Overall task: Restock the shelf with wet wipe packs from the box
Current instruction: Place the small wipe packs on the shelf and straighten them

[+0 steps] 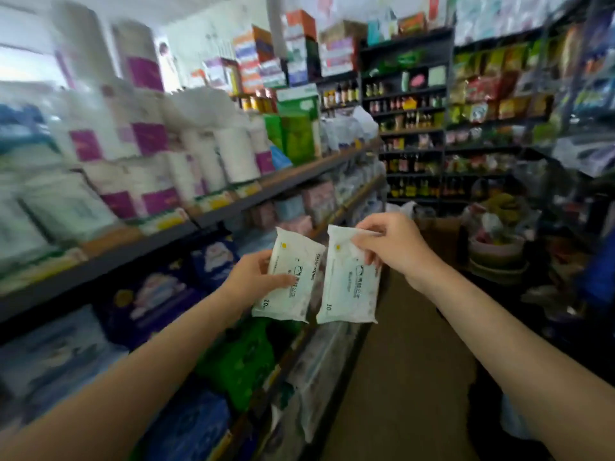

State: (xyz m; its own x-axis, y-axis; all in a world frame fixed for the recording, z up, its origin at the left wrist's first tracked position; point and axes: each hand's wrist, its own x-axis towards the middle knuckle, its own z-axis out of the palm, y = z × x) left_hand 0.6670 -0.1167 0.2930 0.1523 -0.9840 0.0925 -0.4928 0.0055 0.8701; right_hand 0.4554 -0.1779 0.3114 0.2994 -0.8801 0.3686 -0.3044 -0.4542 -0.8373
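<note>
Each hand grips one wipe pack upright: left hand (251,277), right hand (389,247). The shelf (166,241) lies left of both packs, nearer the left hand.

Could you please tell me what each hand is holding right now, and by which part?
The left hand grips one wet wipe pack by its left edge; the right hand pinches a second pack near its top right corner.

Daylight floods in bright and washed-out at the upper left, the far aisle sits dimmer, motion blur smears the left shelving (139,251) (worst toward the edges), and wide-angle distortion bends the frame's outer lines.
</note>
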